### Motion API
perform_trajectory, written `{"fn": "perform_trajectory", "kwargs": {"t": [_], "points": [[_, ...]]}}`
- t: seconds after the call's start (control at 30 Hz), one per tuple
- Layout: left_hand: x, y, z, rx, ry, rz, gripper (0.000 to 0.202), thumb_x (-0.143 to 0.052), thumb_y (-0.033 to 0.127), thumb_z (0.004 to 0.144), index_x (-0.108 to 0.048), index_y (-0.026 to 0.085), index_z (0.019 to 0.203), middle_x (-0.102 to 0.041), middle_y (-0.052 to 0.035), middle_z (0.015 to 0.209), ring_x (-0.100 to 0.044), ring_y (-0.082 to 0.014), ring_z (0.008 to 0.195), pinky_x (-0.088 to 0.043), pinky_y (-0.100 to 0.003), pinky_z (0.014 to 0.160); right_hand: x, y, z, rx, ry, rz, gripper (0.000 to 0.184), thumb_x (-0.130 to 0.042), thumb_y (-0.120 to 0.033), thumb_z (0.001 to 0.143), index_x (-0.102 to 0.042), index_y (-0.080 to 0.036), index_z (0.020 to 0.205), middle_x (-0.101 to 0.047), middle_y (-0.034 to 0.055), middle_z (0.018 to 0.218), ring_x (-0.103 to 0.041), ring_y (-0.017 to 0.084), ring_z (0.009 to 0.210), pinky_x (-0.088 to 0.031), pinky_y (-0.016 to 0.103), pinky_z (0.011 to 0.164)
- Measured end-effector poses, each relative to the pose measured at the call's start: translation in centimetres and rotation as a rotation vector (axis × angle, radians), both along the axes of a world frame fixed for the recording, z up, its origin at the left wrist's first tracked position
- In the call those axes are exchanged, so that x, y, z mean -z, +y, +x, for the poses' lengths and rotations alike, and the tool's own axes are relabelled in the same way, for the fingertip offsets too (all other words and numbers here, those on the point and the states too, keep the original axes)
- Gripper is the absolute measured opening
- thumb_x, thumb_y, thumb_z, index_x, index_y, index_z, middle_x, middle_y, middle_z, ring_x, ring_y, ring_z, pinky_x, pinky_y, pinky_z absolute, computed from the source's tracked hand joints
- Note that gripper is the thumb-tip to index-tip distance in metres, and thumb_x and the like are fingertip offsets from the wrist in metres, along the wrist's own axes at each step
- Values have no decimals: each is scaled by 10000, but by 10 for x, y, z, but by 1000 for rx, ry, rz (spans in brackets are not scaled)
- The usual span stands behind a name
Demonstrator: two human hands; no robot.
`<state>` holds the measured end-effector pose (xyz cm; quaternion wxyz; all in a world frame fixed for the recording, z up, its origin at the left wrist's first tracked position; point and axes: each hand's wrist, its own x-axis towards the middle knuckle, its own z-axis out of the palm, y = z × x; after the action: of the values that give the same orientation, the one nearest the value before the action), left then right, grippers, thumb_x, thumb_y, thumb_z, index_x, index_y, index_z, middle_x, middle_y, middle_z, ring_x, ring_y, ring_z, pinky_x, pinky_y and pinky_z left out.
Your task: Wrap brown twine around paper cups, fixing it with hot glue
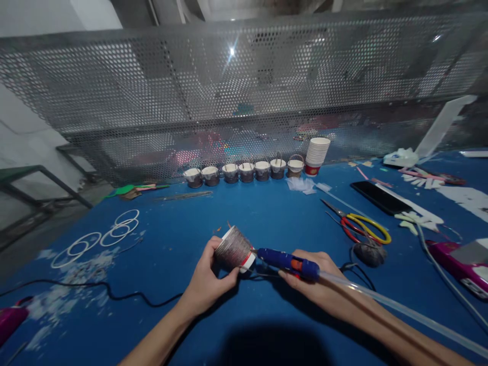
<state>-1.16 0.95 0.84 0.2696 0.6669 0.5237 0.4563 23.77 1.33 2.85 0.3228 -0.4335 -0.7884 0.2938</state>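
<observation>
My left hand (pixel 206 279) is closed around a paper cup (pixel 233 250) wrapped in grey-brown material, held on its side above the blue table (pixel 183 315). My right hand (pixel 310 272) grips a blue glue gun (pixel 287 262) with an orange trigger; its nozzle touches the cup's red-and-white rim. A clear glue stick (pixel 381 302) trails back from the gun along my right forearm.
A row of several wrapped cups (pixel 246 172) and a stack of white paper cups (pixel 317 155) stand at the back by the perforated metal screen. Scissors (pixel 362 226), a black phone (pixel 375 197), white rings (pixel 114 234), a black cable (pixel 114 295) and a pink tool (pixel 461 267) lie around.
</observation>
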Motion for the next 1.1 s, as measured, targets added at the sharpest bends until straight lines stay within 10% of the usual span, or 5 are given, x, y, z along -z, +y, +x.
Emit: {"fn": "perform_trajectory", "kwargs": {"t": [1.1], "points": [[2, 0, -4, 99, 38, 120, 194, -625, 141, 746, -513, 203, 892, -525, -16, 903, -544, -148, 815, -462, -269, 740, -7, 2, 1, 6, -27, -85, 296, -541, -375, 844, -482, -212, 604, -554, -19, 567, -465, 108, 501, -313, 238, 487]]}}
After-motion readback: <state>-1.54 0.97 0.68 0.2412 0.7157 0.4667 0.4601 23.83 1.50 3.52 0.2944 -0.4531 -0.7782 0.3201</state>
